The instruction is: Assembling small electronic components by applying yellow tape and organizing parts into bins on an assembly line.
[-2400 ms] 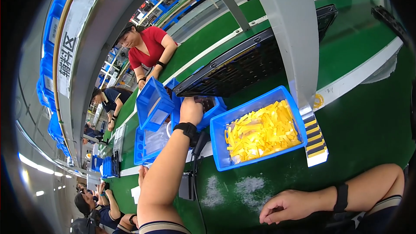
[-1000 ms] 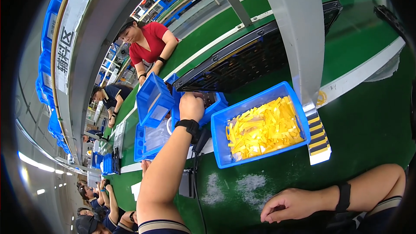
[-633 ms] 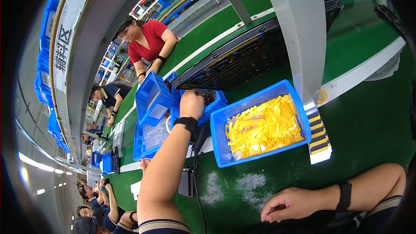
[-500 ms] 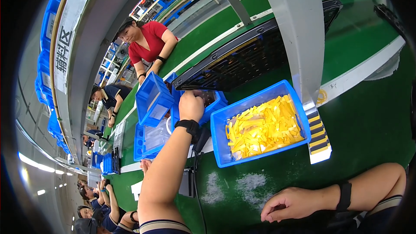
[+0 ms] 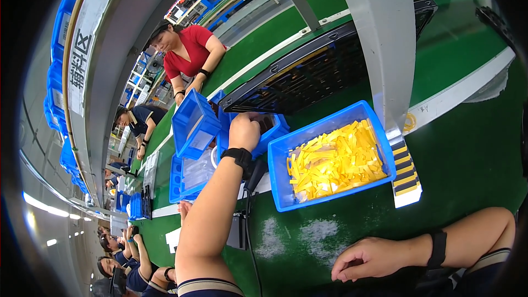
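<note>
My left hand [image 5: 244, 132] reaches over a small blue bin [image 5: 278, 135] that holds dark pieces. Its fingers are curled down at the bin's near side, and anything between them is hidden. On the green work surface, low at the right, rests my right hand [image 5: 369, 259], loosely bent and holding nothing, thumb and fingers a little apart. Between the two hands stands a larger blue bin [image 5: 279, 187] full of yellow strips [image 5: 335, 159]. Another small blue bin [image 5: 193, 126] sits tilted just left of my left hand.
A large black slotted panel [image 5: 308, 71] leans behind the bins. A grey post [image 5: 388, 49] rises beside the yellow strips. A black cable [image 5: 250, 231] runs down the surface. White residue [image 5: 322, 239] marks the green mat. Across the bench sits a person in red [image 5: 190, 49].
My left hand has shifted very slightly up over the small bin. My right hand stays where it was. The person in red has lowered their head.
</note>
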`<state>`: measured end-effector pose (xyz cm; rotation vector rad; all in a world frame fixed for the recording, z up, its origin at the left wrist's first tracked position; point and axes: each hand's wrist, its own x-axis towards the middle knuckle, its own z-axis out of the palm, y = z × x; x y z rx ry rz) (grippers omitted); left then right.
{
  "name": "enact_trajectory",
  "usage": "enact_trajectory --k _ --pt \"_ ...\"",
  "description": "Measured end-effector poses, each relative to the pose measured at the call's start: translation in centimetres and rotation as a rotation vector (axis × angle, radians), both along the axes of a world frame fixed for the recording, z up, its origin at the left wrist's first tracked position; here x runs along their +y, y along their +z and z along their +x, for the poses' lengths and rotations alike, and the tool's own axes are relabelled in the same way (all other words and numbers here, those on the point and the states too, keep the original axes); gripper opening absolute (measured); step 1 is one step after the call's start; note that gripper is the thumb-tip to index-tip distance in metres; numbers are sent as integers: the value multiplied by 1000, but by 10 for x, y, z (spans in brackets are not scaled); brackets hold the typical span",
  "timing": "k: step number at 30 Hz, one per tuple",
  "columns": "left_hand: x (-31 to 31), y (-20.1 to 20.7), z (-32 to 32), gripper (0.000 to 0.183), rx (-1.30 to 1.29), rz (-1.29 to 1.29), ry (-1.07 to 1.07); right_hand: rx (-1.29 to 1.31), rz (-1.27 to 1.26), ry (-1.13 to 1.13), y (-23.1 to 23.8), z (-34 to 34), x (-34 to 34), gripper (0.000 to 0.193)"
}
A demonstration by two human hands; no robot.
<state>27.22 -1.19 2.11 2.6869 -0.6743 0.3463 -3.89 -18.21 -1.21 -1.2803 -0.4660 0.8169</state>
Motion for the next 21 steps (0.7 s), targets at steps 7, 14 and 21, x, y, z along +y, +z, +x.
enact_trajectory --k 7,14,21 --pt "-6 5 -6 31 46 69 -29 -1 4 -1 -1 -2 -1 20" --pt "-1 -1 5 32 87 147 -42 -6 -2 5 -2 -1 -1 20" --pt "-2 0 4 30 67 189 -64 3 2 5 0 0 -1 19"
